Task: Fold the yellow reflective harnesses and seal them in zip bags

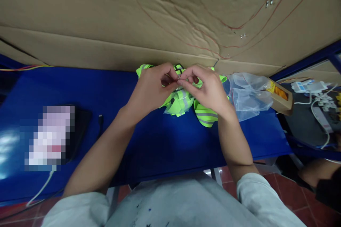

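From the head view, both hands, left and right, meet with fingertips pinched close; whatever sits between is too small for me to tell. Just below them, the yellow straps lie on the blue tabletop, partly under clear plastic. They look light and floppy, the plastic slippery; I'd pinch a folded edge.

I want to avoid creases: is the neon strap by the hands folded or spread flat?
Folded: the strap lies bunched on the table, its lower right part curled. The left hand and right hand hide part.
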